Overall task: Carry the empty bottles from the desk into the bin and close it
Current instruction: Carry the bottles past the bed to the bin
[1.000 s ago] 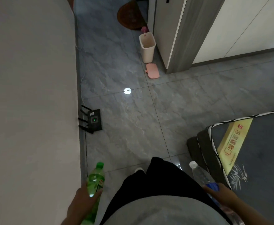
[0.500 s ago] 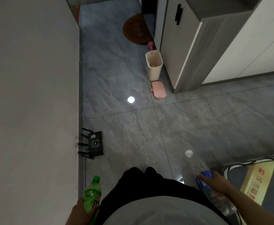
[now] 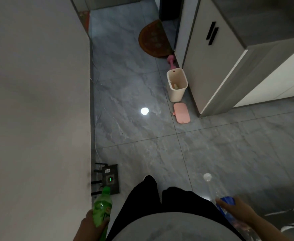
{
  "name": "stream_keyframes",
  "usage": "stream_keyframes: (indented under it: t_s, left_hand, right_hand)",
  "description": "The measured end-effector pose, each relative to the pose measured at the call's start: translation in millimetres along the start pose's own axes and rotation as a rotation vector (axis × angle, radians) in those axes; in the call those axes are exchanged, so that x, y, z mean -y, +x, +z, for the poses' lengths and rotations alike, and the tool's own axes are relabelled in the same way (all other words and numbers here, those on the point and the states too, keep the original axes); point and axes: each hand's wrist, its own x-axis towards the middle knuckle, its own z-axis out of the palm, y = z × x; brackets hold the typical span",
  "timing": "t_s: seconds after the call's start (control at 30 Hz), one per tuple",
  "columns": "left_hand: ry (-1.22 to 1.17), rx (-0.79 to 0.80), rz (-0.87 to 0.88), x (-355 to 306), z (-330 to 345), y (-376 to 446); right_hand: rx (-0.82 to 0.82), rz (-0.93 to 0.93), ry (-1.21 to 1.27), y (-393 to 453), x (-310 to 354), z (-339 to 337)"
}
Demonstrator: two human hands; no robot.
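- The left hand (image 3: 92,223) is wrapped around the lower body of a green soda bottle (image 3: 101,206), fingers curled over its label, cap pointing forward and up.
- The right hand (image 3: 236,212) is closed around a clear water bottle (image 3: 212,192) at its blue label; the bottle angles forward with its white cap toward the floor ahead.
- Both bottles are carried low at the person's sides, one on either side of the dark trouser legs (image 3: 160,197).
- The bin (image 3: 176,85), a cream open-topped pail, stands on the grey tiled floor (image 3: 134,136) well ahead, right up against the side of a pale cabinet (image 3: 210,66). Something small and pale lies at its bottom; I cannot tell what it is.
- The bin's pink lid (image 3: 182,113) lies flat on the floor just in front of the bin, apart from it.
- A pink object (image 3: 171,62) sits behind the bin by the cabinet corner, and a brown semicircular mat (image 3: 152,40) lies farther back.
- A black router (image 3: 108,178) with antennas and a green light rests on the floor against the left wall (image 3: 34,101), close to the green bottle's cap in this view.
- A thin white cable (image 3: 97,108) runs along the base of that wall.
- A round ceiling light is mirrored as a bright reflection (image 3: 144,111) on the tile left of the lid.
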Motion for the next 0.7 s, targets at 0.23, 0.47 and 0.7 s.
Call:
stream_keyframes:
  t_s: [0.23,0.47,0.7]
  left_hand:
    - [0.091,0.045,0.249,-109.0,-70.1,50.4]
    - [0.101,0.038,0.251,-200.2,-95.3,88.8]
    - [0.050,0.031,0.090,-244.4,-111.2,114.9]
  right_hand:
    - [-0.026,0.072,0.131,14.9,35.0,-16.5]
    - [0.035,0.123,0.109,77.9,121.4,-70.4]
    - [0.024,-0.009,0.138,114.5,255.8,-144.1]
